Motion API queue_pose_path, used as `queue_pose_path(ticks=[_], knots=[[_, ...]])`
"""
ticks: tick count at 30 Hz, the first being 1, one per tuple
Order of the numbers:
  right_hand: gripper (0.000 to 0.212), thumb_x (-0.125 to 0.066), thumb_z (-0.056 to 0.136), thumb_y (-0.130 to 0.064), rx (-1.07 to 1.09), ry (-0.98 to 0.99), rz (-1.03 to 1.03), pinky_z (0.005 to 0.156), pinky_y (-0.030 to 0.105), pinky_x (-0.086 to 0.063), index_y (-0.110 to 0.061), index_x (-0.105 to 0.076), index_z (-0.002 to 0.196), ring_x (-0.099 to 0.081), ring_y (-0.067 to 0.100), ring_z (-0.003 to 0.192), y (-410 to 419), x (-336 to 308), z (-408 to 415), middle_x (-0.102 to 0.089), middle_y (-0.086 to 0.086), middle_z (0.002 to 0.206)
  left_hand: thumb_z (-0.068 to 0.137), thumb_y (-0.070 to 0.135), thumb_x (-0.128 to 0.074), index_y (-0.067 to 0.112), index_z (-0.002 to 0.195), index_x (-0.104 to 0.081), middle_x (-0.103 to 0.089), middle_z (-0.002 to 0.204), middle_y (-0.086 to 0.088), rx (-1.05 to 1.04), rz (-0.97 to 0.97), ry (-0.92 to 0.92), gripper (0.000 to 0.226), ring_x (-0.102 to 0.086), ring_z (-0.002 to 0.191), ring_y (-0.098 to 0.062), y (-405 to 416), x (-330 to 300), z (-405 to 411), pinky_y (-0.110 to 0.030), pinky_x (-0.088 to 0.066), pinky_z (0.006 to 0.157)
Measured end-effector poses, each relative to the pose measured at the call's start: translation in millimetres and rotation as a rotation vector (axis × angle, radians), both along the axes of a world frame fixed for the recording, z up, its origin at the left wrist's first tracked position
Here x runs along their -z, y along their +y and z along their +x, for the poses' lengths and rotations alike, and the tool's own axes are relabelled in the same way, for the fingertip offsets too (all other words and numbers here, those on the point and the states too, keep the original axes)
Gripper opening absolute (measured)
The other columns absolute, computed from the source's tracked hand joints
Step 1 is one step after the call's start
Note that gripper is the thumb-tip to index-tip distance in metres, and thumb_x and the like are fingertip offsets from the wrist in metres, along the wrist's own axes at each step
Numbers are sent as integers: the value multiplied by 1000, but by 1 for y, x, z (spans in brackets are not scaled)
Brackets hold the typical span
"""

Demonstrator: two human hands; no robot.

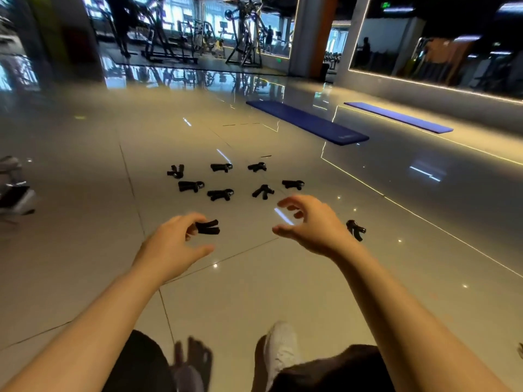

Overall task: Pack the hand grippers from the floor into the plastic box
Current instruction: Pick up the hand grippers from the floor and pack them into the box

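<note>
No box in view. Black V-shaped grippers (220,194) lie scattered on glossy tiled floor (85,222). L hand (172,244) pinches one gripper (208,227); R hand (308,224) hovers, fingers loosely curled, holding nothing.

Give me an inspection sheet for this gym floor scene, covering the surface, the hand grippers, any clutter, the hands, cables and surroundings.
Surface: glossy tiled floor, reflecting ceiling lights.
Job's things: seven black hand grippers in a loose cluster; one more lies at the left fingertips; another lies apart to the right. Plastic box: not seen.
Clutter: a grey and black object at the left edge, unclear.
Hands: left hand has loosely curled fingers at a gripper, grasp uncertain; right hand curled, holding nothing.
Cables: nothing seen.
Surroundings: two blue mats, exercise machines and mirrored walls behind.
</note>
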State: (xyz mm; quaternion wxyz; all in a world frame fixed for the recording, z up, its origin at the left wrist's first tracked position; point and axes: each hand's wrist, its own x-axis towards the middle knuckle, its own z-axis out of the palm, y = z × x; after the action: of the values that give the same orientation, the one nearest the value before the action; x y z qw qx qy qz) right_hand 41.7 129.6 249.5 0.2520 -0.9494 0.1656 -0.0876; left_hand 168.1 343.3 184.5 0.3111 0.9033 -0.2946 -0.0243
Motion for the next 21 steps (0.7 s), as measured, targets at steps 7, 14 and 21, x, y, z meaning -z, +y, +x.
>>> queue_pose_path(ticks=[7,14,21], knots=[[60,-72,80,-33,73,50,107,105,35,-36,-23,-46,133,-41,21,129,-51,38,109,-41,5,143,79,44,-68,31,127,-48,-51,112,10,-20,25,56,54,-50,102,-9,-52,23,78,-28,-46,83],[63,-72,80,-32,134,75,184,100,34,-39,-21,-44,136,-44,24,125,-85,60,214,-39,8,143,78,52,-65,37,134,-40,-43,136,7,63,112,-70,62,-46,120,-17,-127,18,180,-44,-47,92],[67,-75,77,-31,-4,143,93,100,37,-41,-24,-43,136,-46,27,123,-95,28,307,-38,8,142,75,54,-69,35,141,-31,-34,147,3,-31,130,-16,79,-34,133,-21,-112,44,250,-46,-40,101]])
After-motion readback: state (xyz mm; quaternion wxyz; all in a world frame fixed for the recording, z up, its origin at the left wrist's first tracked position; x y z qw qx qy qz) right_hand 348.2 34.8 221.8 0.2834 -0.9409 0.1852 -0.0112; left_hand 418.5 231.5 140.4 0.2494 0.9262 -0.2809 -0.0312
